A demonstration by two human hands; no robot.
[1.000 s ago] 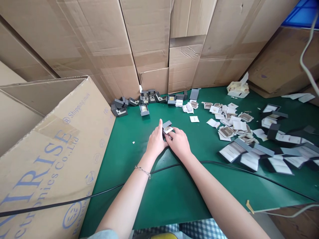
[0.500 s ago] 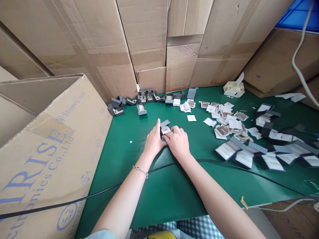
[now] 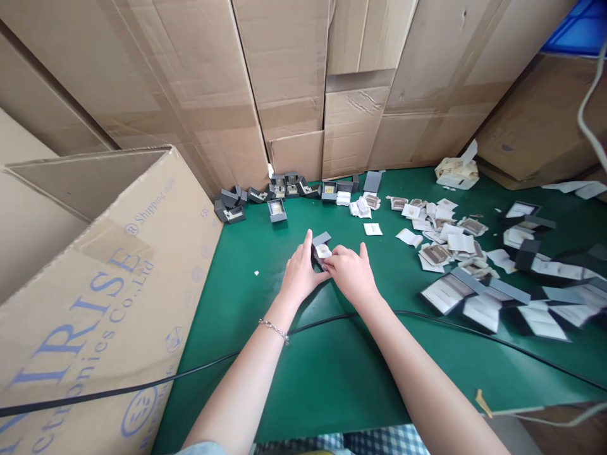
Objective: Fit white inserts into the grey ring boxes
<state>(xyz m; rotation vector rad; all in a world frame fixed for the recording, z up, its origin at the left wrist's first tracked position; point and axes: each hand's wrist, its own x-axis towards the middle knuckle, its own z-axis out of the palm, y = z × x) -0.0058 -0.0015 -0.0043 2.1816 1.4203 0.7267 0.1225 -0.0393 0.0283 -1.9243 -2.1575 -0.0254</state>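
A small grey jewellery box [image 3: 321, 240] with its lid raised and a white insert inside is just above the green table. My left hand [image 3: 300, 272] grips it from the left, index finger stretched up beside the lid and thumb at the near side. The fingertips of my right hand [image 3: 351, 272] are pinched at the white insert [image 3: 323, 251] on the box's right; its thumb sticks up. What those fingertips hold is hidden. Another open jewellery box [image 3: 277, 211] stands farther back on the table.
Several dark open boxes [image 3: 291, 184] line the cardboard wall. To the right lie a heap of white papers and small packets [image 3: 441, 237] and several open boxes [image 3: 446, 292]. A black cable [image 3: 332, 321] crosses under my forearms. A large carton [image 3: 142, 284] stands left, a tissue pack [image 3: 458, 172] back right.
My right hand has shifted slightly, and its thumb now points up. The white insert looks raised and tilted in the box. The whole view has shifted a little.
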